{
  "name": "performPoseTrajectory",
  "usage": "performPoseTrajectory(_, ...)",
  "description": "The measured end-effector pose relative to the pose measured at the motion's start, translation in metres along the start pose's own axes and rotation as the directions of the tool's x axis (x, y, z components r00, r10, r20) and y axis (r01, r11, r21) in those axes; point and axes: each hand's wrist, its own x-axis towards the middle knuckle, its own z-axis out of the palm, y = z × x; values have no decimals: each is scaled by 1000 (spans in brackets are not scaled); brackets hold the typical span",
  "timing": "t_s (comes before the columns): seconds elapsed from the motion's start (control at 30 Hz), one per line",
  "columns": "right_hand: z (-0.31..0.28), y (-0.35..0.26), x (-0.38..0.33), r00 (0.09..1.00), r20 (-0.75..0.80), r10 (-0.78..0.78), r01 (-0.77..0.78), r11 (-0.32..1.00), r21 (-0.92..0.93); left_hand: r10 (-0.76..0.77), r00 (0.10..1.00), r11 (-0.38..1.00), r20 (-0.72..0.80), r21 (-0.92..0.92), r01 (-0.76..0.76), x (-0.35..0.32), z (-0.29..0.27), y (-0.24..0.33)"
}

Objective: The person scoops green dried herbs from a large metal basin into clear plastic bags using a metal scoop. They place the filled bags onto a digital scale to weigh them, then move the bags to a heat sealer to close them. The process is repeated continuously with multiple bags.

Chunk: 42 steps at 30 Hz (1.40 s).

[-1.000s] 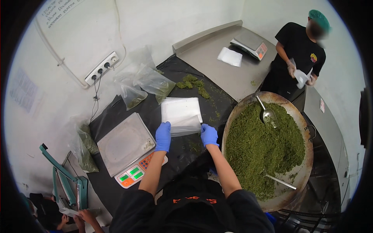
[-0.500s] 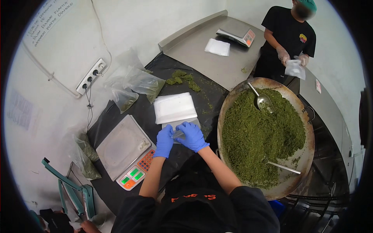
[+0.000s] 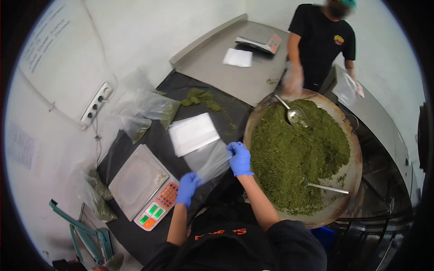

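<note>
A clear plastic bag (image 3: 211, 163) stretches between my two blue-gloved hands, over the black-covered table. My right hand (image 3: 239, 159) pinches its upper right edge, close to the rim of the big pan. At the bag's lower left corner, my left hand (image 3: 186, 189) closes on the plastic, its fingers a little blurred. Just beyond lies a stack of white plastic bags (image 3: 193, 133). Beside my left hand is a digital scale (image 3: 138, 180) with a bare, crumb-dusted plate and lit green displays.
A wide pan (image 3: 249, 123) holds shredded green leaf, a metal scoop (image 3: 297, 115) and another metal handle (image 3: 329, 188). Filled bags (image 3: 168, 113) lean by the wall; a teal sealer (image 3: 105, 244) stands lower left. Across the pan, a co-worker (image 3: 322, 45) reaches toward the scoop.
My hands have moved apart, the right one up and rightward, the left one down, spreading the plastic bag between them. The co-worker's one hand has moved to the pan, the other holding a bag aside.
</note>
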Motion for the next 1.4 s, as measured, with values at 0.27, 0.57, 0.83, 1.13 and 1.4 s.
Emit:
performPoseTrajectory(0.27, -49, -21, -51, 578, 814, 56, -791, -206, 576, -173, 794, 792, 582, -398, 464, -21, -23, -15)
performPoseTrajectory(0.57, -102, -19, -41, 785, 559, 268, -582, 627, 517, 102, 857, 861, 506, -477, 179, -3, 2, 86)
performPoseTrajectory(0.83, -41, 128, -120, 721, 692, -29, -581, -569, 581, 73, 326, 935, 942, 50, -352, -35, 114, 116)
performPoseTrajectory(1.13, -305, 50, -48, 775, 349, 528, -628, 703, 332, -33, 646, 538, 762, -532, 655, -4, 82, 73)
performPoseTrajectory(1.4, -383, 237, -89, 551, 75, 831, -271, 263, -926, 4, 771, 918, 637, -309, 250, -7, 88, 87)
